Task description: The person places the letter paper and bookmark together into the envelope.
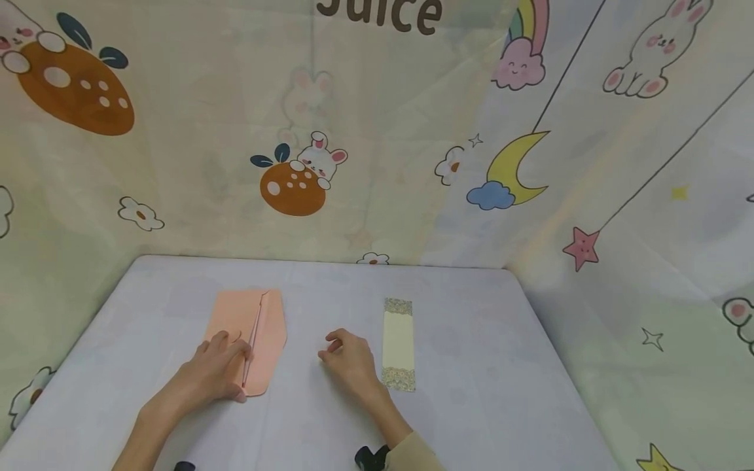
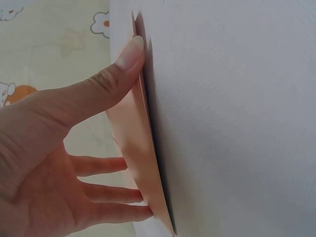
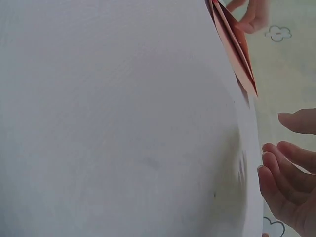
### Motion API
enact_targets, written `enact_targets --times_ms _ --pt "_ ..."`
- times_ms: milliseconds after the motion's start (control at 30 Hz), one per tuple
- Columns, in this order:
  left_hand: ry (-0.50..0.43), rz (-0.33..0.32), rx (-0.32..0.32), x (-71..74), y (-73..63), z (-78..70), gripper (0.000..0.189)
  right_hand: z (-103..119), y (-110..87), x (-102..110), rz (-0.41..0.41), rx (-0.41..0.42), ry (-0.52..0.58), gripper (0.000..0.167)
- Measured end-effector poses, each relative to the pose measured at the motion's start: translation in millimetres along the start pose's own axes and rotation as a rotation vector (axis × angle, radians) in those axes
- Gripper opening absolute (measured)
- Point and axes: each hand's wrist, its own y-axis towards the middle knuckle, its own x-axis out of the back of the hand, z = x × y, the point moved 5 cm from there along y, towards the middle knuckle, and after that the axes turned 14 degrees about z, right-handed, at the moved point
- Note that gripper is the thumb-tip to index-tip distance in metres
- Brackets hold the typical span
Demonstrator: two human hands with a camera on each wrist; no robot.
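Note:
A peach paper envelope point(image 1: 235, 314) lies on the left half of the table, its flap point(image 1: 269, 340) partly raised along a slit on the right side. My left hand point(image 1: 215, 369) rests on its near part, fingertips on the paper and thumb at the near edge. In the left wrist view the thumb point(image 2: 129, 54) touches the paper's edge while the straight fingers point(image 2: 116, 197) press on its face. My right hand point(image 1: 351, 360) hovers between envelope and strip with loosely bent fingers, holding nothing. Beside it lies a pale yellow strip point(image 1: 398, 340) with glittery speckled ends.
The white-covered table point(image 1: 471, 392) ends at a back edge against a cartoon-printed curtain point(image 1: 194, 163). Black wrist gear point(image 1: 371, 458) shows at the bottom near my right sleeve point(image 1: 415, 454).

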Motion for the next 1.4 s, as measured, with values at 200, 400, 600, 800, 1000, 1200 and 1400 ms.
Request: enact_targets --times_ms 200,400,600,800,1000,1200,1400 --pt "0.005 -0.004 -0.011 0.0 1.8 0.7 0.063 -19.5 -9.2 20.3 -0.061 -0.061 0.009 0.028" --pt "0.014 0.004 -0.004 0.5 4.2 -0.3 0.063 -38.2 -17.0 43.0 -0.142 -0.151 -0.090 0.031" --pt "0.014 0.015 0.021 0.5 3.5 0.4 0.063 -53.1 -23.5 61.8 -0.153 -0.212 -0.188 0.043" --pt "0.009 0.016 0.014 0.2 2.9 2.0 0.064 -63.5 -26.4 74.3 -0.147 -0.269 -0.232 0.054" --pt "0.024 0.007 0.007 2.5 1.5 -0.1 0.064 -67.4 -26.1 76.8 -0.126 -0.290 -0.251 0.059" --pt "0.010 0.011 0.002 2.5 0.3 -2.5 0.063 -72.1 -23.8 75.8 -0.142 -0.304 -0.327 0.059" --pt "0.019 0.018 0.004 2.7 0.1 -1.9 0.063 -78.8 -22.7 74.9 -0.147 -0.332 -0.367 0.062"
